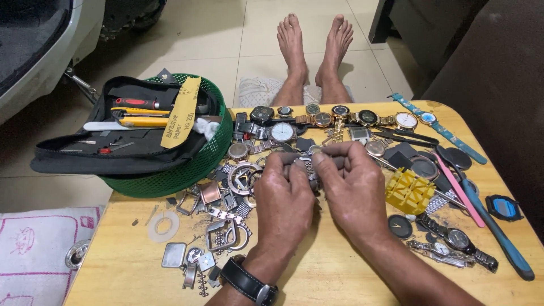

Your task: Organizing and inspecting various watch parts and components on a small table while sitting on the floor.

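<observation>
Both hands are meeting over the middle of a cluttered wooden surface (pixel 340 272), working on a metal watch band (pixel 307 168). The left hand (pixel 285 198), with a black-strapped wristwatch (pixel 249 281) on its wrist, is pinching the band's left end between thumb and fingers; the right hand (pixel 354 190) is pinching the right end, fingers curled over it. A row of watches (pixel 340 116) is lying along the far edge. A yellow plastic block (pixel 409 191) is sitting just right of the right hand. At far left, a green basket (pixel 187 170) is carrying an open black tool pouch (pixel 113 150). Loose buckles and case parts (pixel 221 209) are lying scattered left of the hands.
</observation>
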